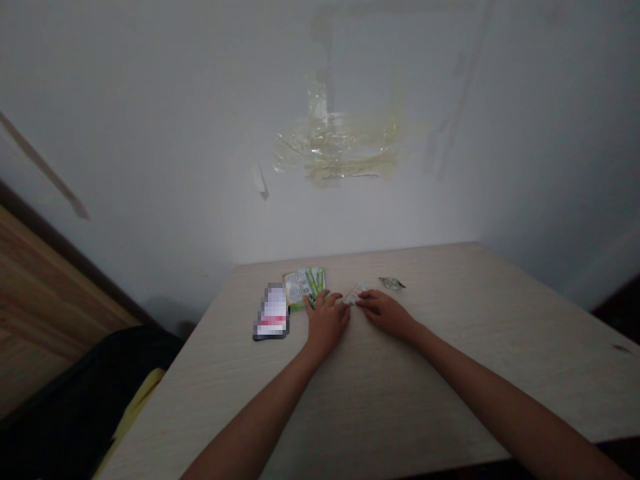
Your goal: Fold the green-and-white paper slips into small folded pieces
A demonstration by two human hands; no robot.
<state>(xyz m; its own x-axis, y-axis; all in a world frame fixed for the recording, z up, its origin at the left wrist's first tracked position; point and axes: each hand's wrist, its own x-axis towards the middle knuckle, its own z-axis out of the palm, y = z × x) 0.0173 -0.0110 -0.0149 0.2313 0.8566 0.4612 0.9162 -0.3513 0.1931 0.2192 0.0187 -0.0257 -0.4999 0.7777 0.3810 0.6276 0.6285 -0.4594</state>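
One small, whitish piece [355, 294] bears a thin tan streak.

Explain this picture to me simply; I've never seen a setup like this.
There is no machine here: a person works with two bare hands. The single picture comes from a camera worn on the head, looking forward and down. On the pale table lie a phone-like device with a blurred screen, a green-and-white packet beside it, and a small packet farther right. The right hand has its fingertips at a small whitish piece; the left hand is between that and the green-and-white packet. How firmly anything is held, I can't tell.
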